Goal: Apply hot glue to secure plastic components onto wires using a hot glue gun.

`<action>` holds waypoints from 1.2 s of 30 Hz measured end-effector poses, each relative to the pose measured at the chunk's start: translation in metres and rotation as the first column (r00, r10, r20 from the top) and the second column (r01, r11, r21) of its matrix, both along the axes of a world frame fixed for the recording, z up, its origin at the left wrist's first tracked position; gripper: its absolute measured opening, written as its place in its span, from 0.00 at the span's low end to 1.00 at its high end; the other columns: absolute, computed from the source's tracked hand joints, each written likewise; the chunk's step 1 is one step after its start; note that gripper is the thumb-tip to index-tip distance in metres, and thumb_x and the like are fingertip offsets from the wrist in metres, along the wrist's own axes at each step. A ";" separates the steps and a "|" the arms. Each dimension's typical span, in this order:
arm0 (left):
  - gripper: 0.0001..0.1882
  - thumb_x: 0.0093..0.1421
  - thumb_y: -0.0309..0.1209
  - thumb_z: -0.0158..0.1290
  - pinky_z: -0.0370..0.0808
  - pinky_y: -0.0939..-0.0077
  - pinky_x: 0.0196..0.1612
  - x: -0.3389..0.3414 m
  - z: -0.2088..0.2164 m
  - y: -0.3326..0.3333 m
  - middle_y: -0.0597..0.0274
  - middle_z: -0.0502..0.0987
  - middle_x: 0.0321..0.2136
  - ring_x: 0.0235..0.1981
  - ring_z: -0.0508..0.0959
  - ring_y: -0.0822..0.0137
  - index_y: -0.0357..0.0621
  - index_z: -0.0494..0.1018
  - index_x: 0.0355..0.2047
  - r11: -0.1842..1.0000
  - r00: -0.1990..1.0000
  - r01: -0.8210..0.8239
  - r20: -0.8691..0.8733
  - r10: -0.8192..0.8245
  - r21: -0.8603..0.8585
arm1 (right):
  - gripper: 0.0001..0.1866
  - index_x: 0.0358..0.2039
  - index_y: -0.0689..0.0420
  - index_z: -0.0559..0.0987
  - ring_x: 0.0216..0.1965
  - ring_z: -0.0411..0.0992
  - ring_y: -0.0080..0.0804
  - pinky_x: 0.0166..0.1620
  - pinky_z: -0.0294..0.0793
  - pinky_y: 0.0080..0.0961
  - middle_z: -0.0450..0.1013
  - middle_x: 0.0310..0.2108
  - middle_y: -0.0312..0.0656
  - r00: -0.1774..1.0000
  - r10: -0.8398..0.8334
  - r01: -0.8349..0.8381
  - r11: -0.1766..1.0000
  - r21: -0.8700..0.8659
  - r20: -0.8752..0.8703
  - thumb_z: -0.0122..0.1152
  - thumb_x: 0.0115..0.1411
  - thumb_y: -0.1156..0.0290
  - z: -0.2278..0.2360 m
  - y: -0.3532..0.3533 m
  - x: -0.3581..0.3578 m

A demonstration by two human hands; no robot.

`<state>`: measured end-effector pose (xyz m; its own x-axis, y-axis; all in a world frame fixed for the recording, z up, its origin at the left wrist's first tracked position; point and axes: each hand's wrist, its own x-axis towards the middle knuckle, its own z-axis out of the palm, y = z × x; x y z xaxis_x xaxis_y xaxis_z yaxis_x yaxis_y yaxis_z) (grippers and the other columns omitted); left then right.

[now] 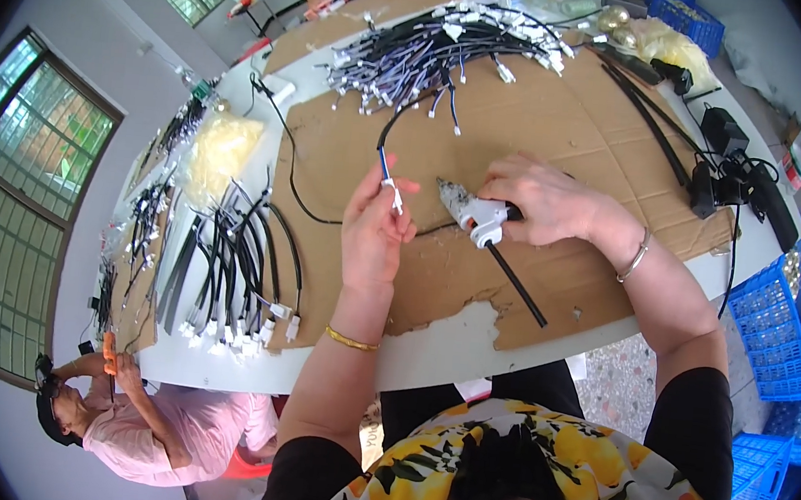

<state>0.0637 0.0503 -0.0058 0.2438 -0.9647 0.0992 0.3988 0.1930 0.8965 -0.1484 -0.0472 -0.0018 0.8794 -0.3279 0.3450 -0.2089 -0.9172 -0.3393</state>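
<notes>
My left hand (376, 224) is raised above the cardboard, pinching the end of a dark cable (387, 143) between thumb and fingers. A small white connector (393, 192) shows at its fingertips. To its right, my right hand (545, 201) is closed around the dark handle of a white hot glue gun (483, 217). The gun's grimy nozzle points up and left, toward the cable, without touching it. A black glue stick (518, 285) sticks out from the back of the gun. The palm side of my right hand is hidden.
A large heap of cables with white connectors (439, 46) lies at the far side of the cardboard sheet (603, 144). Black cable bundles (234, 273) lie on the left. Adapters and a power strip (721, 175) stand right, near blue crates (774, 325). A co-worker (171, 430) sits lower left.
</notes>
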 end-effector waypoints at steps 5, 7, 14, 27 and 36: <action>0.17 0.61 0.26 0.39 0.59 0.84 0.20 0.007 -0.005 -0.003 0.60 0.73 0.37 0.16 0.59 0.80 0.42 0.62 0.51 1.000 1.000 -0.018 0.017 0.018 -0.007 | 0.19 0.34 0.61 0.73 0.37 0.65 0.44 0.42 0.65 0.33 0.66 0.33 0.44 0.996 -0.016 0.031 0.981 0.191 -0.083 0.61 0.38 0.70 0.008 -0.002 -0.002; 0.17 0.61 0.26 0.40 0.60 0.84 0.20 0.006 -0.005 -0.006 0.60 0.73 0.38 0.16 0.60 0.80 0.42 0.63 0.51 1.000 1.000 -0.018 0.005 0.018 -0.003 | 0.19 0.35 0.61 0.73 0.36 0.66 0.41 0.41 0.66 0.31 0.67 0.33 0.42 0.999 0.001 0.011 0.963 0.269 -0.044 0.62 0.40 0.69 0.011 -0.004 -0.007; 0.17 0.60 0.23 0.40 0.67 0.82 0.24 0.008 -0.011 -0.006 0.57 0.73 0.38 0.19 0.65 0.77 0.43 0.63 0.51 0.998 0.998 -0.064 -0.022 0.063 -0.015 | 0.31 0.46 0.60 0.66 0.42 0.69 0.29 0.43 0.69 0.21 0.69 0.40 0.45 0.968 -0.042 -0.207 0.415 0.886 0.246 0.67 0.43 0.66 0.026 -0.014 -0.023; 0.13 0.58 0.21 0.44 0.76 0.80 0.27 0.008 -0.019 -0.015 0.55 0.73 0.37 0.23 0.74 0.71 0.33 0.65 0.45 0.994 0.969 -0.089 0.235 0.073 0.059 | 0.38 0.50 0.68 0.61 0.41 0.71 0.37 0.45 0.71 0.29 0.66 0.43 0.51 0.836 -0.072 -0.533 0.138 0.835 0.545 0.61 0.48 0.53 0.009 -0.017 -0.011; 0.14 0.57 0.20 0.45 0.76 0.79 0.29 0.005 -0.024 -0.015 0.53 0.73 0.37 0.26 0.76 0.68 0.30 0.64 0.44 0.992 0.953 -0.114 0.289 0.091 0.062 | 0.39 0.49 0.70 0.63 0.38 0.72 0.35 0.45 0.71 0.28 0.68 0.41 0.50 0.858 -0.037 -0.511 0.037 0.859 0.512 0.60 0.47 0.50 0.005 -0.001 -0.003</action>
<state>0.0684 0.0355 -0.0297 0.3141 -0.9436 0.1052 0.1066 0.1451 0.9837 -0.1513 -0.0485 0.0033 0.9048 -0.3889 0.1734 0.3068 0.3128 -0.8989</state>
